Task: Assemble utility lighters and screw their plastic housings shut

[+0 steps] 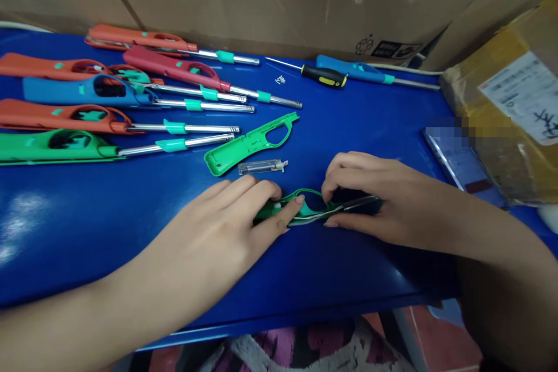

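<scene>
On the blue tabletop [143, 209], the left hand [231, 215] was clamped on the body of an open green lighter [308, 209], while the right hand's [370, 186] thumb and fingers closed about its front end, by the metal tube. This lighter lay nearer the person than the loose green casing half [244, 150]. A clear tank [260, 167] lay just beside that half; beyond it were small pale pieces [280, 79] and a screwdriver [324, 75].

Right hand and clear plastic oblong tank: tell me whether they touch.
Apart: the head view shows glossy blue tabletop between the right hand and the tank.
</scene>
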Available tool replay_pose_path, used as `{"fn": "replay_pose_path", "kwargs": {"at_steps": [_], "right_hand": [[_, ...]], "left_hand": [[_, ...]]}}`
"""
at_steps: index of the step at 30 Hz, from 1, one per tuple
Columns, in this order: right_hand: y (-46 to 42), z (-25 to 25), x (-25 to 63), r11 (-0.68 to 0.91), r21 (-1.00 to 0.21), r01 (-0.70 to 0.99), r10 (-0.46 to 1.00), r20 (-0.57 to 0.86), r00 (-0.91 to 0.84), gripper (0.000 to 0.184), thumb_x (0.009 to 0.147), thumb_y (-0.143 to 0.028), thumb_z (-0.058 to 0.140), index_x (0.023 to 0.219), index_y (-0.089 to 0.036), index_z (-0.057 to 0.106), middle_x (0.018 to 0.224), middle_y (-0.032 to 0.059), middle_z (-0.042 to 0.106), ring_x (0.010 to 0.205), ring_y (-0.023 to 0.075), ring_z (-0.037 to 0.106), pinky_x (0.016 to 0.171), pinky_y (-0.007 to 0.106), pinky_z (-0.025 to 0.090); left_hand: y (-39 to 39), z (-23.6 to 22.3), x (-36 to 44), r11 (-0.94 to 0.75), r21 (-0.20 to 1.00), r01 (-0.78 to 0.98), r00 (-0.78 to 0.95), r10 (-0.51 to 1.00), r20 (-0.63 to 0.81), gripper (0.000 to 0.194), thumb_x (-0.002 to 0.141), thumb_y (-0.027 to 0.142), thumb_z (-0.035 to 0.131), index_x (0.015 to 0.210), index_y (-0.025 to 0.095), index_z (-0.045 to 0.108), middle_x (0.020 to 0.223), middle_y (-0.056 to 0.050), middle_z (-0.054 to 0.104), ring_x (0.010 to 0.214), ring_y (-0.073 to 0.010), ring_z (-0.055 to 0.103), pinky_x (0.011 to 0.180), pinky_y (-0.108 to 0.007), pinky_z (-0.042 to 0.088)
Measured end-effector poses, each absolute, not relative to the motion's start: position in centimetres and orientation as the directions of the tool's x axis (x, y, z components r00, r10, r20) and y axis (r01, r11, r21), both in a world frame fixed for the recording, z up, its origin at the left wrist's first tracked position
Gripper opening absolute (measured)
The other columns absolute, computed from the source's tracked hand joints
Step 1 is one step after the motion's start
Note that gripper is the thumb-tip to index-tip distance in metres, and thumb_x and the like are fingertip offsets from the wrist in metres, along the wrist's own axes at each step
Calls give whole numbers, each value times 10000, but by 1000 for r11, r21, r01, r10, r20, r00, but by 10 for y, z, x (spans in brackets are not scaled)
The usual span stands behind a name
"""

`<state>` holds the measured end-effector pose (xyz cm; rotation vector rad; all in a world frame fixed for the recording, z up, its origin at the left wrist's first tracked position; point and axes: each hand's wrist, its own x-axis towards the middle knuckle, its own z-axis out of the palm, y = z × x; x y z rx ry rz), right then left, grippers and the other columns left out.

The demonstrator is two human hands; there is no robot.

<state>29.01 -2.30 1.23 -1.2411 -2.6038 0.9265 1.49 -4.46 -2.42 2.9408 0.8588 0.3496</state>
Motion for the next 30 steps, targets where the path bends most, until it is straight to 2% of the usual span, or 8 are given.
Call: {"fn": "replay_pose_path", "kwargs": {"at_steps": [7,15,18,20,22,24,27,30], "right_hand": [[-22,6,282,552,-567,612,682,-116,-723,161,1006,-367,586,943,-224,623,1051,36,602,966,182,558,828,326,435],[-22,5,280,746,-356,562,594,-26,-804,317,1065,-375,448,931,-185,663,1031,82,615,923,209,536,823,377,424],[-23,5,279,664,-443,603,662,-27,-749,202,1027,-335,536,944,-211,672,1069,74,629,975,216,557,867,390,435],[-23,4,277,523,-567,636,744,-61,-666,83,964,-312,638,965,-236,671,1086,56,635,1032,216,571,902,382,450],[-22,2,275,374,-661,650,808,-112,-579,100,898,-303,716,963,-248,665,1076,35,638,1062,211,580,921,368,462],[-20,1,274,292,-698,654,834,-148,-531,131,857,-293,754,934,-245,660,1053,18,639,1058,200,585,934,359,461],[-18,3,276,271,-711,649,833,-164,-528,162,829,-295,785,922,-239,665,1049,9,646,1046,189,586,928,347,456],[-15,9,284,258,-722,642,819,-189,-542,162,852,-343,764,950,-242,682,1013,9,668,945,175,600,837,324,473]], "left_hand": [[-45,-24,15,-848,118,517,819,530,220,420,1004,171,508,1419,187,574,1045,-105,617,941,-277,585,747,-402,539],[-40,-24,17,-818,241,522,785,571,241,324,1046,274,491,1314,199,659,1082,-110,625,961,-258,606,794,-420,559],[-40,-25,16,-813,263,520,780,577,242,329,1047,281,493,1326,210,653,1099,-108,622,985,-254,607,824,-419,557],[-40,-25,16,-814,262,519,781,576,242,326,1047,279,493,1320,212,657,1088,-106,622,973,-254,606,810,-417,556],[-40,-25,16,-819,251,516,786,569,242,323,1044,273,498,1316,209,659,1082,-107,622,964,-257,604,793,-417,553],[-41,-24,16,-829,228,511,795,557,239,320,1037,256,509,1315,203,658,1080,-109,621,965,-264,602,780,-417,551],[-42,-22,16,-840,189,508,809,541,232,331,1029,230,517,1333,197,645,1073,-111,622,973,-275,599,779,-422,547],[-42,-22,15,-846,169,505,812,532,238,351,1030,226,511,1361,198,626,1072,-110,627,957,-265,601,770,-411,546]]}}
